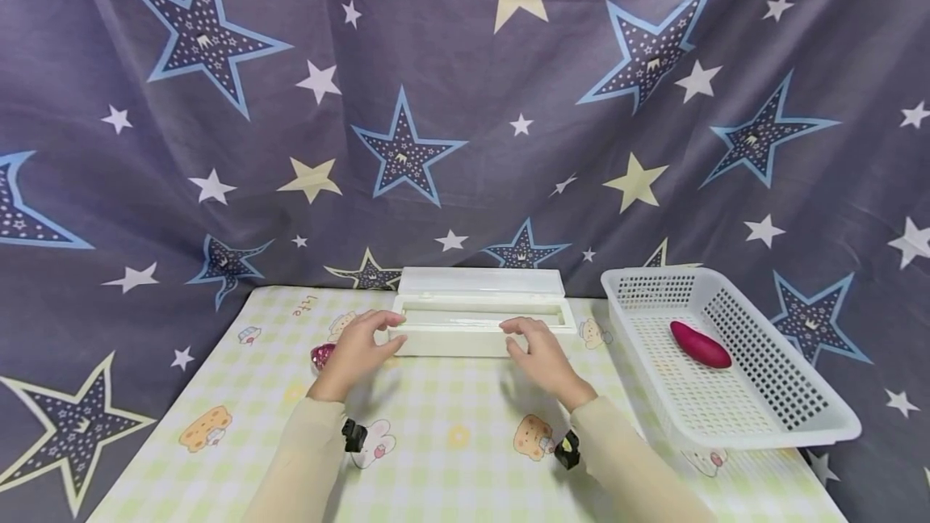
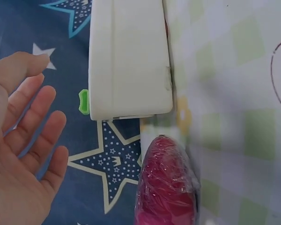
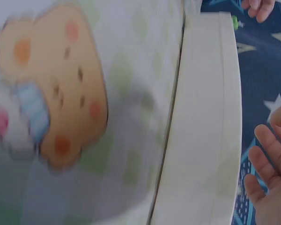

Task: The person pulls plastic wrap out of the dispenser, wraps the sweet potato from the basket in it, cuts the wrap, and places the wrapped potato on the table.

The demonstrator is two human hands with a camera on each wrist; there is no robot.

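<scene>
A long white cling film dispenser box lies at the back of the table, its lid raised behind it. My left hand is at the box's left end, thumb and fingers apart with nothing between them. Over the box's right part, my right hand has loosely bent fingers and holds nothing. A dark red sweet potato wrapped in clear film lies beside the box's left end, partly behind my left hand in the head view. A small green tab sticks out at the box's edge.
A white perforated basket stands on the right side of the table, with one unwrapped dark red sweet potato inside. A checked cloth with cartoon prints covers the table. The star-patterned curtain hangs right behind.
</scene>
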